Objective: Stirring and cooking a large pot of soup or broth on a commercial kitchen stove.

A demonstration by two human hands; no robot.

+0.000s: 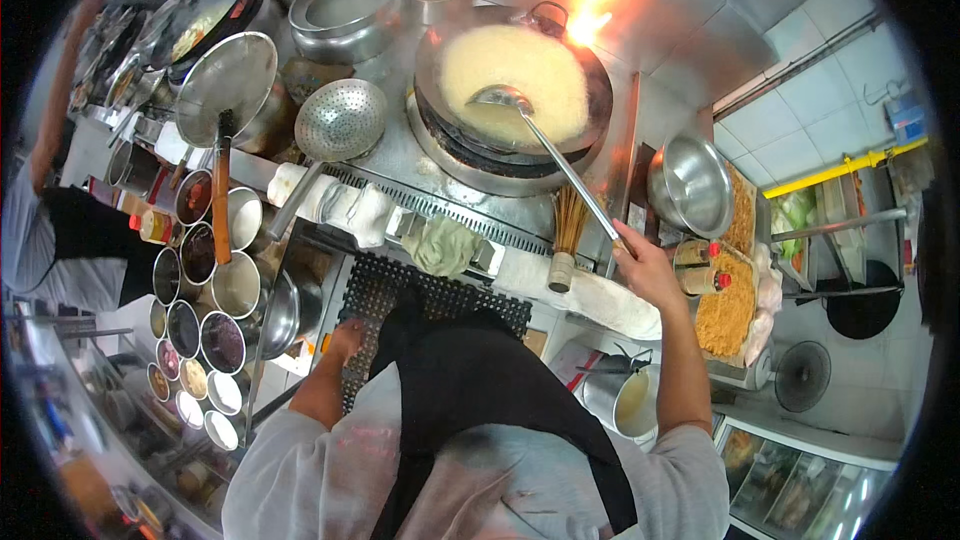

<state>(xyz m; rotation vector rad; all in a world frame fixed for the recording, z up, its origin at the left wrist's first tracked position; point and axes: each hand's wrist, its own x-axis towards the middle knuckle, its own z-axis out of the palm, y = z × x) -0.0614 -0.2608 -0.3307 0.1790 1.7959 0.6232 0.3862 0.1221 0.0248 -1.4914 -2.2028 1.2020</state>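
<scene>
My right hand [643, 264] grips the handle end of a long steel wok ladle [562, 165]. The ladle's bowl dips into pale yellow, frothy liquid [517, 67] in a large wok [427, 94], which sits on a stove burner. Low at my left side hangs my left hand [346, 339], above the black rubber floor mat [420, 292]. Its fingers are blurred, and nothing shows in it. A bamboo wok brush [566, 240] lies on the stove's front edge, just left of my right hand.
Flames [592, 4] flare behind the wok. A perforated skimmer [341, 120] and a wooden-handled mesh strainer [225, 90] rest to the left, above several seasoning pots [236, 285]. On the right stand a steel bowl [691, 184] and trays of orange-brown crumbs [727, 307]. Another person's arm [64, 90] is at far left.
</scene>
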